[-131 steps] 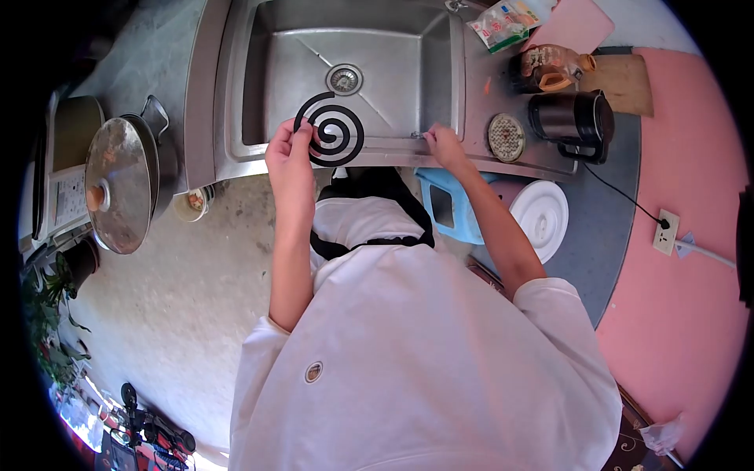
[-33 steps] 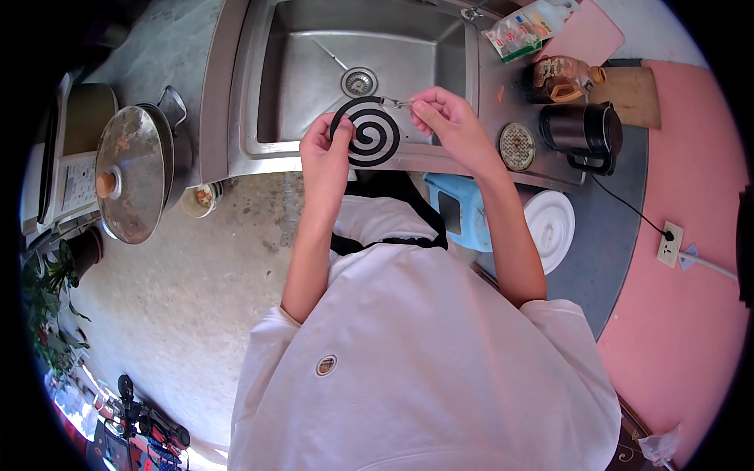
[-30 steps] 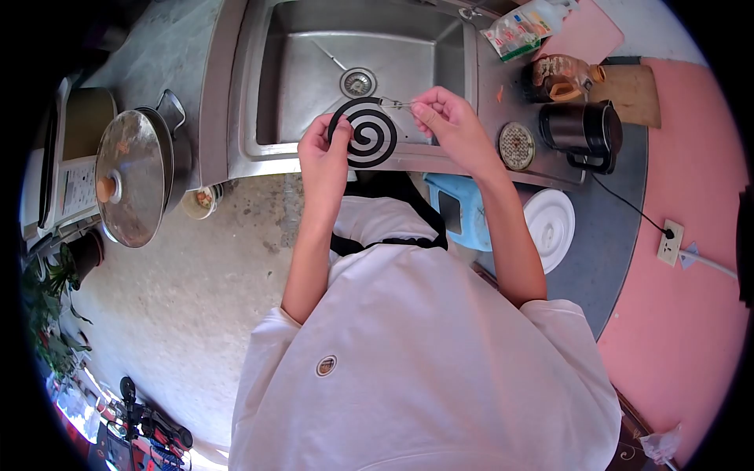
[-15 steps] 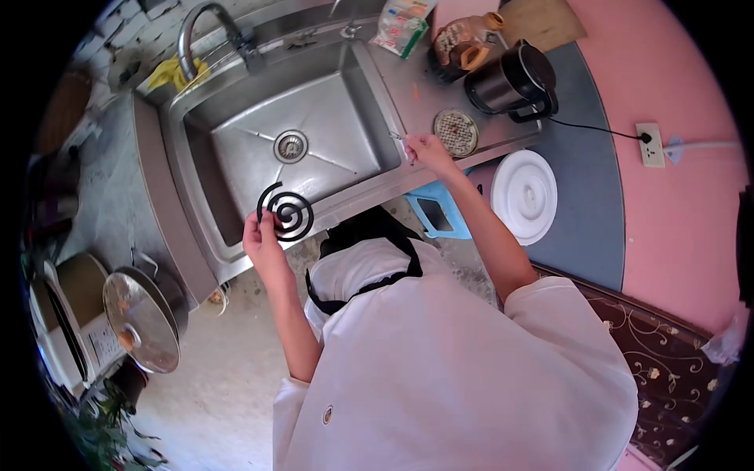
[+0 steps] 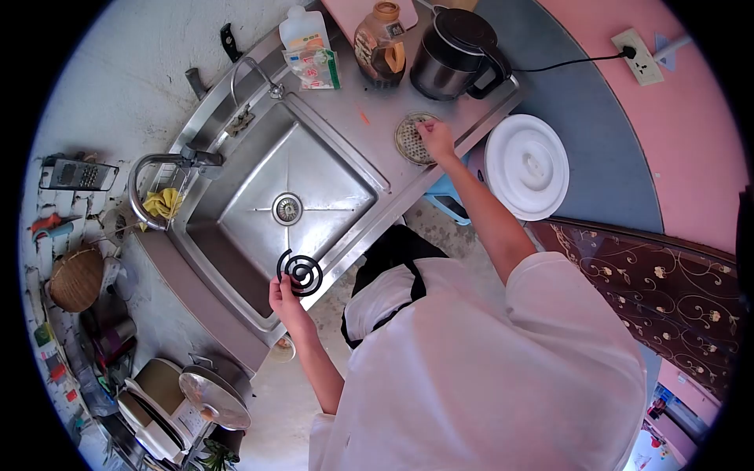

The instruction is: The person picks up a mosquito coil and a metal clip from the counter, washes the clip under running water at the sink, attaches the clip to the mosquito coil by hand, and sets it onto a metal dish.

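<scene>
A black spiral mosquito coil is pinched at its left side by my left hand, over the front edge of the sink. On the steel counter to the right of the basin lies a round mosquito coil holder with a perforated, mesh-like top. My right hand is over the holder's right side, fingers closed together. Whatever those fingers grip is hidden, and I cannot tell whether they touch the holder.
Behind the holder stand a black electric kettle, a brown bottle and a plastic packet. A white round lid is right of my forearm. The faucet arches at the basin's left; a lidded pot sits lower left.
My right hand has gone from the sink's right edge, where it pinched a small metal piece, to the coil holder. My left hand still holds the coil. The camera view has turned.
</scene>
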Action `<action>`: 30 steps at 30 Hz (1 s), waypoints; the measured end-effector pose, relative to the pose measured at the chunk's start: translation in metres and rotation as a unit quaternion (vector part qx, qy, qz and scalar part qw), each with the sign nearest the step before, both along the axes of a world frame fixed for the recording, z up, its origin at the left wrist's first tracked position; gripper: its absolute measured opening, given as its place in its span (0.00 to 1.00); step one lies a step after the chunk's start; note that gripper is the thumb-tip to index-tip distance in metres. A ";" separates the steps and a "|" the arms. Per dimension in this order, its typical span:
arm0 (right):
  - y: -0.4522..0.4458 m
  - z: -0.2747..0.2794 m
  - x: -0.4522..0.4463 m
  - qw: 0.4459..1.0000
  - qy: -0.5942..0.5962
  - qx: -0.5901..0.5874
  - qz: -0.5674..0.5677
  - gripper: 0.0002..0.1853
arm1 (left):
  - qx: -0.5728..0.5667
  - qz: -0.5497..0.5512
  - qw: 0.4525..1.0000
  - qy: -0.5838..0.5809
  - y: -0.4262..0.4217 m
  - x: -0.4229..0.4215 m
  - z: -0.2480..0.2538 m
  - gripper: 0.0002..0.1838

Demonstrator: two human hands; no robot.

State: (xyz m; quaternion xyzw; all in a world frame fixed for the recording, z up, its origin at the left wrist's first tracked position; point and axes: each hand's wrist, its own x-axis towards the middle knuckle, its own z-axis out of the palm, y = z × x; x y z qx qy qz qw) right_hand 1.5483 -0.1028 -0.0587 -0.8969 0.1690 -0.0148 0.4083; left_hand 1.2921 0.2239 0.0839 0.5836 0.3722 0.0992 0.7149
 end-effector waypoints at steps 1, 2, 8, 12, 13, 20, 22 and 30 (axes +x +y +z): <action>0.007 0.003 0.005 0.998 -0.005 0.033 0.051 0.16 | 0.003 -0.005 1.000 0.000 -0.004 0.004 0.001 0.09; 0.016 0.007 0.014 0.998 -0.008 0.042 0.050 0.16 | 0.001 -0.006 1.000 0.006 -0.008 0.008 0.002 0.09; 0.048 0.014 0.059 0.998 0.038 -0.055 -0.019 0.21 | 0.008 -0.002 1.000 0.026 -0.034 0.019 0.013 0.06; 0.028 0.021 0.007 0.995 -0.003 0.101 0.022 0.17 | 0.002 -0.003 0.999 0.035 -0.050 0.026 0.012 0.07; 0.019 0.016 -0.019 0.982 -0.001 0.169 0.079 0.16 | -0.003 -0.017 0.999 0.034 -0.052 0.029 0.010 0.07; -0.115 0.092 -0.196 0.802 0.400 0.300 0.326 0.21 | 0.031 -0.215 0.976 -0.025 -0.063 0.093 -0.014 0.06; -0.170 0.087 -0.282 0.825 0.445 0.280 0.208 0.23 | 0.185 -0.324 0.926 -0.049 -0.070 0.104 0.002 0.08; -0.180 0.053 -0.695 0.623 0.191 0.580 -0.488 0.34 | 0.205 -0.559 0.785 -0.170 -0.228 0.095 0.041 0.08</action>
